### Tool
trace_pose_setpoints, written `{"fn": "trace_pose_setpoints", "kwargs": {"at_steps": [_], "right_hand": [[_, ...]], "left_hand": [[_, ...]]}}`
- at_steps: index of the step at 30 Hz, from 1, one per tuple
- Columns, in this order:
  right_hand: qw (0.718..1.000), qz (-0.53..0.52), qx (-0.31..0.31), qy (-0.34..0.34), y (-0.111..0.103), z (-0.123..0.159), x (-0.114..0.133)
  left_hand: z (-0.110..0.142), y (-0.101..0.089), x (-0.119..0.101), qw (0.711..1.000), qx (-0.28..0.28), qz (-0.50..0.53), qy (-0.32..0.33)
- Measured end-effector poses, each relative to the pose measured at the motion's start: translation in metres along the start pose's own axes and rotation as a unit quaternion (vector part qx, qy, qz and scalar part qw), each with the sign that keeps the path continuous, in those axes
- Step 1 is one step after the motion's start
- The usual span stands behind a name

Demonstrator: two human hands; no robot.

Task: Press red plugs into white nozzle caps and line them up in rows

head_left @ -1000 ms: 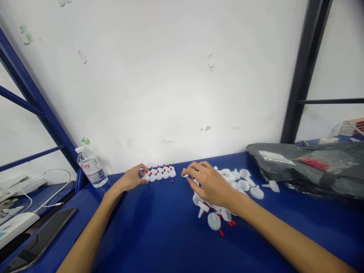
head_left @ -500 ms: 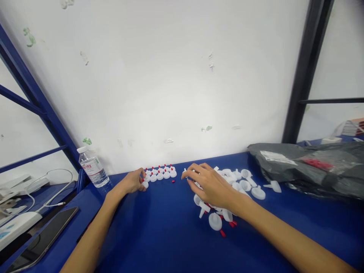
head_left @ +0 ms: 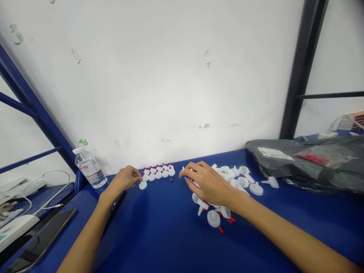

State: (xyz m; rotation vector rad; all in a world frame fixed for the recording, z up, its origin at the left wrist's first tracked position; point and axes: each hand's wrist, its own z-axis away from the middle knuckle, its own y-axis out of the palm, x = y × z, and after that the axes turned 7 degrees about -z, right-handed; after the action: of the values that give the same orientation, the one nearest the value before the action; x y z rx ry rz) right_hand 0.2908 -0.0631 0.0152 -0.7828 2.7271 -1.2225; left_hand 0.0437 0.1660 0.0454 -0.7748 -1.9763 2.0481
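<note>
My left hand (head_left: 127,179) is closed in a pinch, its fingertips at the red tip of a white nozzle cap (head_left: 143,185) standing upright on the table. Behind that cap, two rows of white nozzle caps (head_left: 158,175) with red tips stand close together. One loose red tip (head_left: 171,180) lies in front of the rows. My right hand (head_left: 209,184) is over the loose pile, palm down, fingers bent and apart. Around and below it lie white nozzle caps (head_left: 256,189) in a jumble, with loose red tips (head_left: 221,230) among them. Part of the pile is hidden beneath this hand.
A clear water bottle (head_left: 91,168) leans in the picture at left. A dark phone (head_left: 42,242) lies on the left table edge, beside a white power strip (head_left: 17,229). A grey plastic bag (head_left: 274,163) rests at right. A white wall (head_left: 176,76) backs the blue table (head_left: 159,235).
My left hand has shifted left from around the front nozzle cap, which now shows more fully. My right hand holds nearly the same pose over the pile. The view has turned slightly.
</note>
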Motion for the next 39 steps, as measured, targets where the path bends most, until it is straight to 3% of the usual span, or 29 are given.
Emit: {"fn": "trace_pose_setpoints", "kwargs": {"at_steps": [14,31,37,39], "right_hand": [[1.000,0.006,0.005,0.000,0.004,0.000,0.001],[1.000,-0.006,0.020,0.008,0.002,-0.001,0.000],[1.000,-0.001,-0.003,0.019,0.001,0.000,-0.003],[0.999,0.006,-0.017,0.031,0.000,0.000,-0.004]], "left_hand": [[-0.005,0.011,0.004,0.998,-0.037,-0.041,0.006],[0.001,0.026,-0.010,0.983,-0.074,-0.162,-0.050],[0.012,0.017,-0.026,0.971,-0.154,-0.172,-0.062],[0.018,0.014,-0.038,0.970,-0.182,-0.161,-0.029]]}}
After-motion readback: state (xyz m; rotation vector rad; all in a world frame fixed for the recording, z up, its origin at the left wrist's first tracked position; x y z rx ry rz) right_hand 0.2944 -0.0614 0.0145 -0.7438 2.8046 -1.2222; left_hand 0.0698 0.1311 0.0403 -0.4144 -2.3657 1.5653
